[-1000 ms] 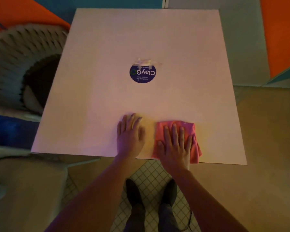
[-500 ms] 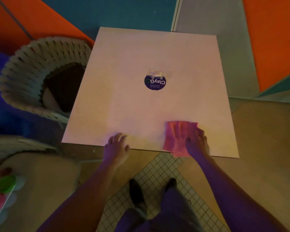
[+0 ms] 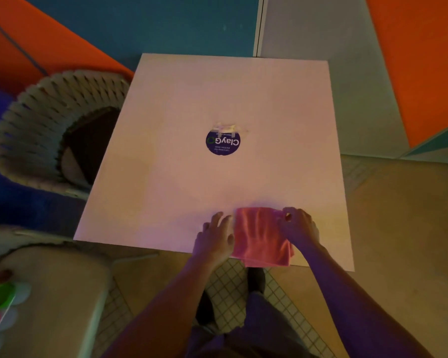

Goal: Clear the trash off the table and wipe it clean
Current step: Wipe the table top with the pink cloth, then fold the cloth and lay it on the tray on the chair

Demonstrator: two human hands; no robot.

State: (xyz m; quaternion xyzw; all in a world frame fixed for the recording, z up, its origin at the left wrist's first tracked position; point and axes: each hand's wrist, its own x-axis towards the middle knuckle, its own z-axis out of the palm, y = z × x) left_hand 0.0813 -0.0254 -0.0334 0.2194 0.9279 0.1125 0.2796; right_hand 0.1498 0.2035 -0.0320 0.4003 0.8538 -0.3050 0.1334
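I see left hand (image 3: 214, 235) now beside the cloth, fingers relaxed on the desk (image 3: 166, 177) | right hand (image 3: 299, 226) pinching pink cloth (image 3: 261, 236), which overhangs the near edge, shifted little.

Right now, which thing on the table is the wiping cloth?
Find the pale square table, then its near edge. The pink cloth lies there, overhanging slightly, between the left hand and right hand. It is the only pink, folded fabric there.
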